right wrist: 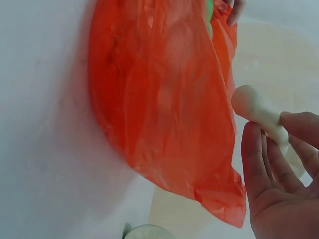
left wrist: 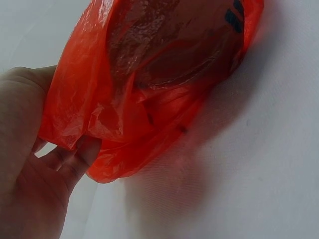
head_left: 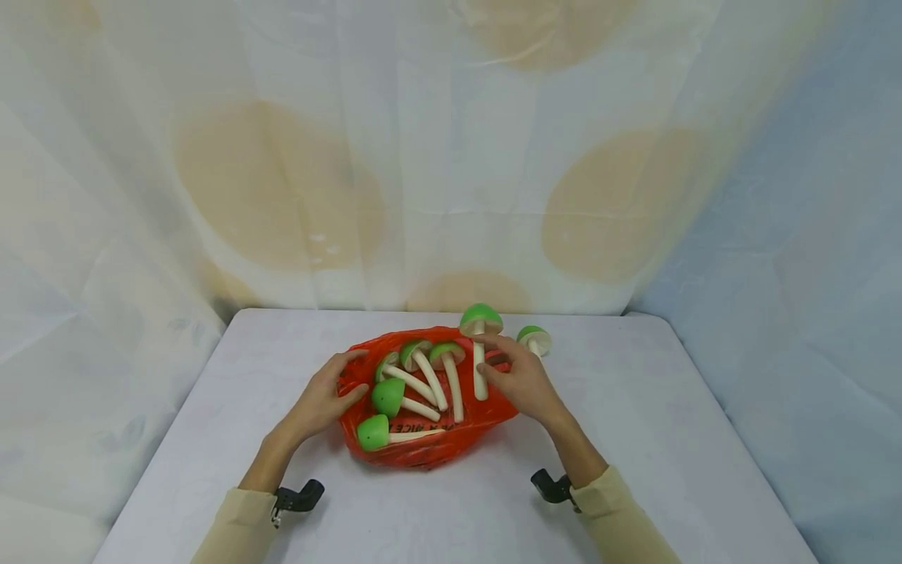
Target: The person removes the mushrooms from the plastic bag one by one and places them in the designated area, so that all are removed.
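From the head view, the right hand [head_left: 520, 381] pinches a green-capped toy mushroom with a long white stem [head_left: 479, 352], stem pointing down at the crinkly orange plastic bag [head_left: 423, 450] on the white bench [head_left: 634, 439]

From the left wrist, the left hand [left wrist: 30, 169] grips the bag's edge

From the right wrist, fingers [right wrist: 259, 159] curl round the stem, right beside the bag

A white table [head_left: 634, 439] fills the near part of the scene. Its top is smooth and plain, with round corners at the far left and far right. Behind it hangs a big thin curtain [head_left: 437, 141]. The curtain is white with large pale orange spots, and it has soft folds. It wraps around the left side too. On the right the cloth looks light blue. The light is soft and even.
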### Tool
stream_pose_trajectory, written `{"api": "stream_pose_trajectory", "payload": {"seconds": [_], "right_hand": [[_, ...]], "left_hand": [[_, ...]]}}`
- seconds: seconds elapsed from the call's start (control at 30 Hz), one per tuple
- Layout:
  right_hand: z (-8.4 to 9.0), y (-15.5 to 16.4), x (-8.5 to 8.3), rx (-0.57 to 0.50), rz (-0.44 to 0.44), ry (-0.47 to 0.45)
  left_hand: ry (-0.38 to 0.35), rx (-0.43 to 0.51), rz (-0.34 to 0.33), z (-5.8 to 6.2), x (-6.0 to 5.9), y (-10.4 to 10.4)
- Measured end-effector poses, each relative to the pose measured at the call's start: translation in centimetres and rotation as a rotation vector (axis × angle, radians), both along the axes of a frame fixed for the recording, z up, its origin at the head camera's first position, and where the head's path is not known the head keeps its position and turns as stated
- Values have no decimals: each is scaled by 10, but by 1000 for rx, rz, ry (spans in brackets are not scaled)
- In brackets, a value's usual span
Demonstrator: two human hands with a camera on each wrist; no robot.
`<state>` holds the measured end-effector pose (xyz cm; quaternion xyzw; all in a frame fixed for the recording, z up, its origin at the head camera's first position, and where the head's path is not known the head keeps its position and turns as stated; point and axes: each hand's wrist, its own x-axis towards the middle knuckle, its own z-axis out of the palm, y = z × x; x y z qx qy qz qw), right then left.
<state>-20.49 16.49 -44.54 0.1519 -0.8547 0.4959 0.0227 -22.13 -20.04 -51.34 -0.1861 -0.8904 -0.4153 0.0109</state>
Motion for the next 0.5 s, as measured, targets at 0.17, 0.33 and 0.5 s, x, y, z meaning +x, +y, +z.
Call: {"api": "stream_pose_trajectory", "payload": {"seconds": [0.17,0.33,0.5], "right_hand": [[4,7,-1,8,-17,-26],[6,17,-2,6,-41,-45],[6,30,-3,13,-64,-21]], "left_hand": [[5,-2,1,-2,0,0],[4,1,4,-2,1,0],[3,3,7,-1,2,1]]}}
